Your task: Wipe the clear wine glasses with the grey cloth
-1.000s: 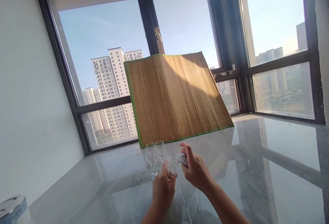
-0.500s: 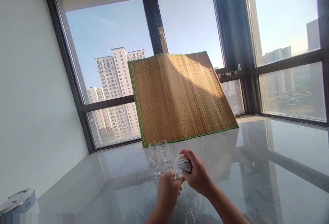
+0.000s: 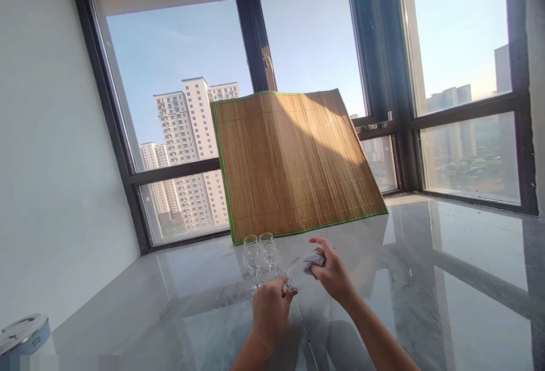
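My left hand (image 3: pixel 269 311) is closed around the stem of a clear wine glass (image 3: pixel 293 273), which it holds tilted to the right above the marble counter (image 3: pixel 447 280). My right hand (image 3: pixel 334 273) pinches a small grey-white cloth (image 3: pixel 314 259) at the rim of that glass. Two more wine glasses (image 3: pixel 259 254) stand upright on the counter just behind and left of my hands.
A bamboo mat (image 3: pixel 293 161) with a green edge leans against the window frame behind the glasses. A round metal lid (image 3: pixel 23 331) sits at the lower left corner. Large windows run along the back and right.
My right hand has drawn the cloth out of the glass bowl to its rim and spread its fingers. The view has shifted slightly.
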Demonstrator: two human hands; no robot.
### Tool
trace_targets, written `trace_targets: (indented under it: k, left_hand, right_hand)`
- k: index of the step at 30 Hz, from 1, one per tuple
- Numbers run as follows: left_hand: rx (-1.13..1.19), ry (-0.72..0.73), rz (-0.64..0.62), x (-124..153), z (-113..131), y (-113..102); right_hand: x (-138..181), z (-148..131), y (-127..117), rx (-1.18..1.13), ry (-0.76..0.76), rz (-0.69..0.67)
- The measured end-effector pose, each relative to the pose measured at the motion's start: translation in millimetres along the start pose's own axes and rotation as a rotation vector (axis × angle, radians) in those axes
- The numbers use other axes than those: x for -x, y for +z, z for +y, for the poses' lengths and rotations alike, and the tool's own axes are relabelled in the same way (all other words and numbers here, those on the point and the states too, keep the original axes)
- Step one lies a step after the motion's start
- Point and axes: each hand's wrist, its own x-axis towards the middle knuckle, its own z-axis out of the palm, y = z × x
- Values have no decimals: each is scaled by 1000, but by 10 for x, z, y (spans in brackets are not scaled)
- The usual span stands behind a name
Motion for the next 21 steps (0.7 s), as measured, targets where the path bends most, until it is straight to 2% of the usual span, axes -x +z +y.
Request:
trace_targets:
  k: [2,6,9,12,14,18,21]
  left_hand:
    - [-12,23,-22,-14,-31,-16]
    - [8,146,-81,-11,-47,-41]
    - [69,158,-107,-1,-15,-26]
    - [186,86,-124,-12,4,39]
    - [262,32,-132,-28,-5,99]
    - [355,-35,-112,-45,-53,218]
    - [411,-75,-61,-35,-76,287]
  right_hand:
    - [16,7,18,-160,97,-149]
    - [47,-33,-73,-313,328,-384]
    - [47,-56,-196,-461,399,-430]
    - [38,-45,-221,-615,396,-336]
    - [31,-23,-172,-639,404,-190]
    - [21,40,-25,-479,404,132]
    - [23,98,48,-401,372,186]
